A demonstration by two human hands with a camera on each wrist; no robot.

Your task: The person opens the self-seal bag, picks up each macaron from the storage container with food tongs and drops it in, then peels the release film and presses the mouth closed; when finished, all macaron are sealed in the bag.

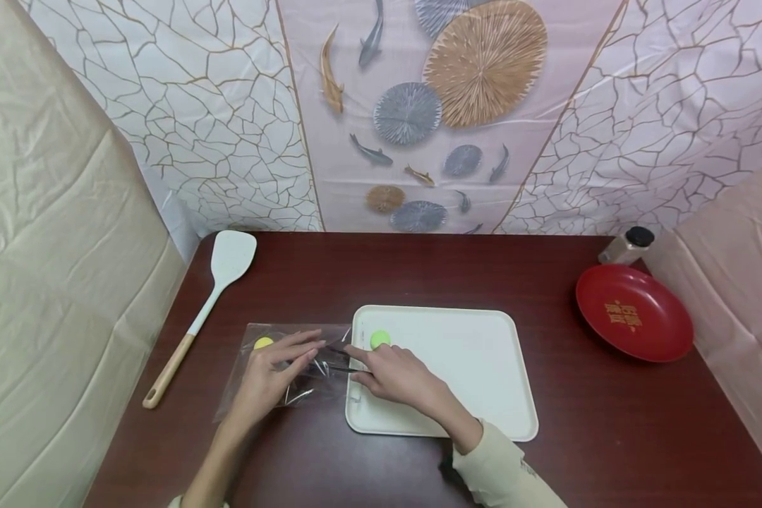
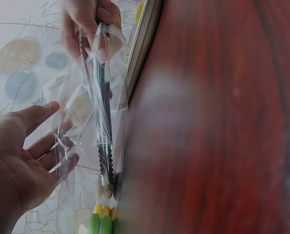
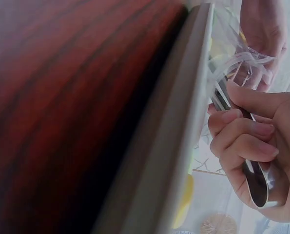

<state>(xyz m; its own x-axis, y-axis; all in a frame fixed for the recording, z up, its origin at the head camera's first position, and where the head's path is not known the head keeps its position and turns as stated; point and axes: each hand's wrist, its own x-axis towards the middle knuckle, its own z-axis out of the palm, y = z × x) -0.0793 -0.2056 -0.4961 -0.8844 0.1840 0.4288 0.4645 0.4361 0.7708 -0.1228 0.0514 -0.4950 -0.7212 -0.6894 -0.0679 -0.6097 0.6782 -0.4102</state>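
My right hand (image 1: 398, 377) holds a pair of metal tongs (image 3: 255, 183) over the left edge of a white tray (image 1: 451, 374). The tongs' serrated ends reach into a clear plastic bag (image 2: 74, 129), which lies on the table left of the tray. My left hand (image 1: 269, 370) is over the bag; its fingers are extended and spread against the film, not curled round it. A yellow round thing (image 1: 263, 343) shows at the bag's far left. Beyond the tong ends are small green and yellow pieces (image 2: 101, 222), their kind unclear. A light-green round thing (image 1: 379, 339) sits on the tray.
A white spatula (image 1: 231, 257) with a wooden handle lies at the left. At the far right are a red plate (image 1: 657, 310) with gold characters and a black-capped shaker jar (image 1: 624, 248). Fabric walls border the dark red-brown table (image 1: 419, 271) at the back and sides.
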